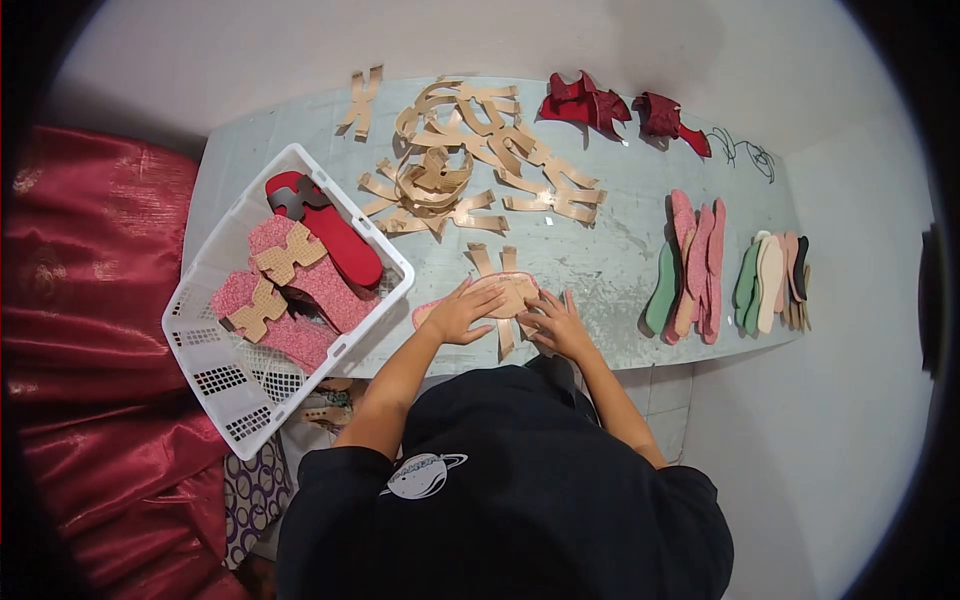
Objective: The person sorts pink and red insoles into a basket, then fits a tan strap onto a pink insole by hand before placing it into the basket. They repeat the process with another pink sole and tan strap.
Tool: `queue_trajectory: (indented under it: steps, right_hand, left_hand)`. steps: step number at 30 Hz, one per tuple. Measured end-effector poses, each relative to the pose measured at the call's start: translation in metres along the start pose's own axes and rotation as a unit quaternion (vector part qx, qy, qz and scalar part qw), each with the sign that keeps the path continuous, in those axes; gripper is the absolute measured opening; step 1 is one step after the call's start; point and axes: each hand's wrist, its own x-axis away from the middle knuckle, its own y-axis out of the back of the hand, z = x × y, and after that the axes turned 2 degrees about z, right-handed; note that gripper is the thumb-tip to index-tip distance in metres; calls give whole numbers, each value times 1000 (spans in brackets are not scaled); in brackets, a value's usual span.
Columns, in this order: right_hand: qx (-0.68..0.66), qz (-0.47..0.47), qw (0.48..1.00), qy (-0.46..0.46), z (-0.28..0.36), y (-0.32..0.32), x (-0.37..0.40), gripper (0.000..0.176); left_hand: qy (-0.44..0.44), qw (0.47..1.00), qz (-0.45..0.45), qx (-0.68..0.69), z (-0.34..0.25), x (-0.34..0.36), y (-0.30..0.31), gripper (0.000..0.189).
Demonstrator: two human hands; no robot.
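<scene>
A pink sandal sole lies near the front edge of the grey table, with a tan strap piece laid over it. My left hand presses flat on the sole and strap from the left. My right hand rests on the strap's right side, fingers spread. Both hands press down on the piece and grip nothing.
A white plastic basket at the left holds pink and red soles with tan straps. A pile of tan strap cutouts covers the table's far middle. Red pieces lie at the back, stacked soles and more at the right. Red cloth lies left.
</scene>
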Motion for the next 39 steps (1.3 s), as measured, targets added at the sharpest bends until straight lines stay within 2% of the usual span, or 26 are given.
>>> queue_trajectory:
  steps: [2,6,10,12,16,19,21,25,27,30,36,39]
  right_hand:
    - [0,2,1000,-2,-2,-3,-2,58]
    - [2,-6,1000,-1,-5,-5,-9,78]
    - [19,23,999,-12,-4,-2,-19,78]
    - [30,3,999,-15,-8,-6,-22,83]
    - [19,-18,1000,-8,-14,-10,-27,84]
    - [88,-27,996,-15,-14,-13,-27,78]
    - [96,-87,991,-20,-13,-16,-29,71]
    - [85,-113,989,-47,-11,-21,-33,68]
    - [10,-104,992,-69,-12,-21,-35,68]
    - [-34,-124,989,-74,-12,-22,-37,70]
    - [-76,-110,976,-174,3,-23,-36,71]
    - [-96,-116,971,-187,10,-22,-37,66]
  left_hand:
    - [-5,997,33,-71,-2,-1,3,52]
    - [-7,996,35,-80,0,-3,1,50]
    - [-12,995,26,-91,3,-4,-3,49]
    - [-14,996,21,-90,2,-3,-4,49]
    - [-11,990,29,-139,3,-4,-5,50]
    - [-9,989,26,-144,2,-4,-6,49]
    - [-8,988,24,-153,3,-2,-7,47]
    - [-6,989,31,-147,5,-3,-9,47]
    - [-8,987,38,-155,5,-4,-10,47]
    - [-13,983,31,-180,6,-4,-11,47]
    - [-13,989,29,-143,5,-3,-10,49]
    - [-14,990,28,-136,2,-4,-7,51]
